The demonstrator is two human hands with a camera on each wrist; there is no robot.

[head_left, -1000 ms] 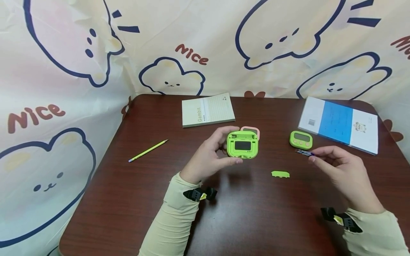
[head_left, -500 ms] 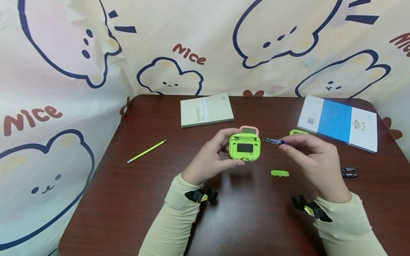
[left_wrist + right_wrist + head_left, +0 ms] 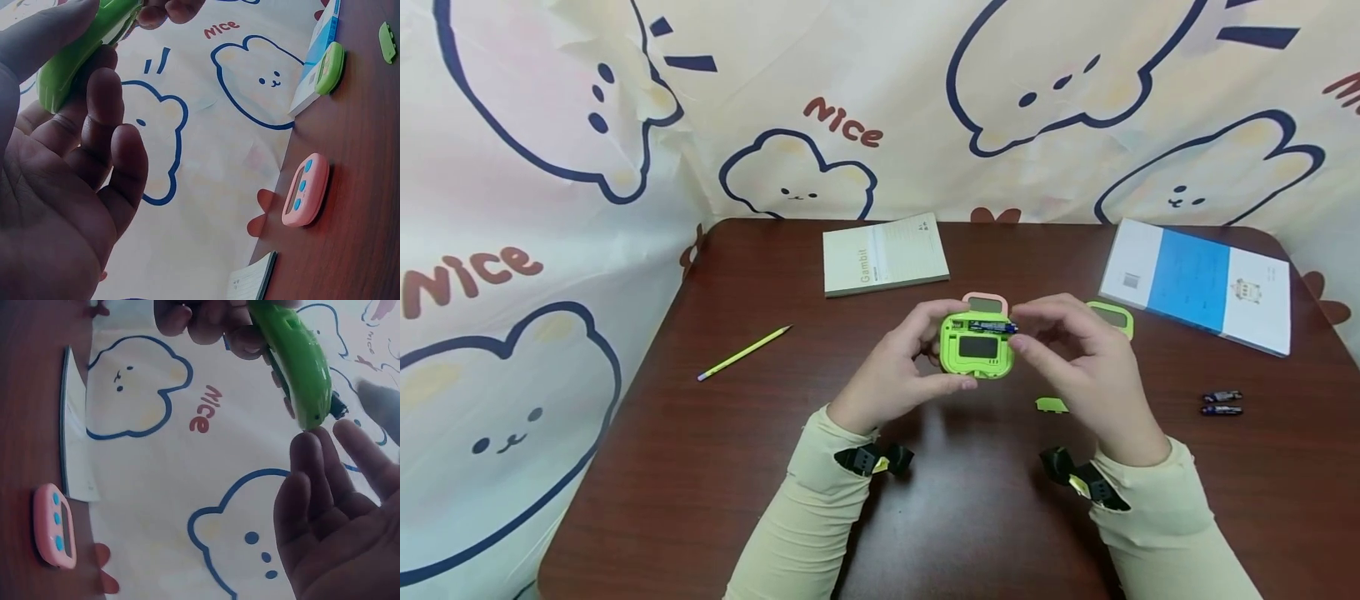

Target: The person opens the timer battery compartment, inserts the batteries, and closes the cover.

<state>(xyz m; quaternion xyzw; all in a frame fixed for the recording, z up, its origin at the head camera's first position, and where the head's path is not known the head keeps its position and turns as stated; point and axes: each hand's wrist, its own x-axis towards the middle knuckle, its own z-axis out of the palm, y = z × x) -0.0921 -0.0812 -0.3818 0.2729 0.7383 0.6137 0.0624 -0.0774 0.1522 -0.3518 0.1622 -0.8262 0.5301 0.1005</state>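
L hand [image 3: 891,367]: grips the green timer [image 3: 977,346] by its left side, up off the worktop [image 3: 955,508], prob. so its back faces up & is easy to see.
R hand [image 3: 1086,362]: pinches the battery [image 3: 992,327] at its right end, prob. bc that bit sticks out past the timer.
Battery spot: along the far edge of the timer's back; can't tell if it's all the way in.
Green lid [image 3: 1049,405]: on worktop near R hand, prob. off so the back is bare.
2 batts [image 3: 1222,397]: side by side on the right, maybe there to be out of the way.
Pink timer [image 3: 985,302]: lies beyond the held one.
2nd green timer [image 3: 1112,318]: by the blue & white book [image 3: 1195,287].
Notepad [image 3: 883,257], pencil [image 3: 745,353]: far side & left, well apart from hands.
Worktop: dark brown, shiny, looks like wood.
Room: pale cloth [image 3: 910,58] w/ bears & "Nice" behind & on left.
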